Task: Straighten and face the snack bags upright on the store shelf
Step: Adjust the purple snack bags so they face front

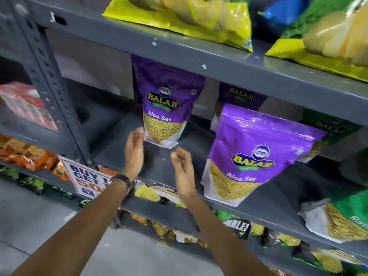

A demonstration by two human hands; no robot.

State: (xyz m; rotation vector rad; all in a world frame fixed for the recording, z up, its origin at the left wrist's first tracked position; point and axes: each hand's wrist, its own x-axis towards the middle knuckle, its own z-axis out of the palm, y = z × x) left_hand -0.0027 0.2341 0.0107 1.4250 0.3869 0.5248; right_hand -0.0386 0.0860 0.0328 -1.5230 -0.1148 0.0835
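Head view shows us reaching into the grey shelf [199, 136] toward the back purple Balaji Aloo Sev bag [165, 104], which stands upright and faces out, deep in the bay. Our left hand [134, 150] is flat, its fingers pressed together and just touching the bag's lower left edge; our right hand [182, 166] hangs loosely curled below the bag, holding nothing. To do this well, we should cup both lower corners, slide the bag forward, and square it with the leaning front Aloo Sev bag [254, 156], which also needs righting.
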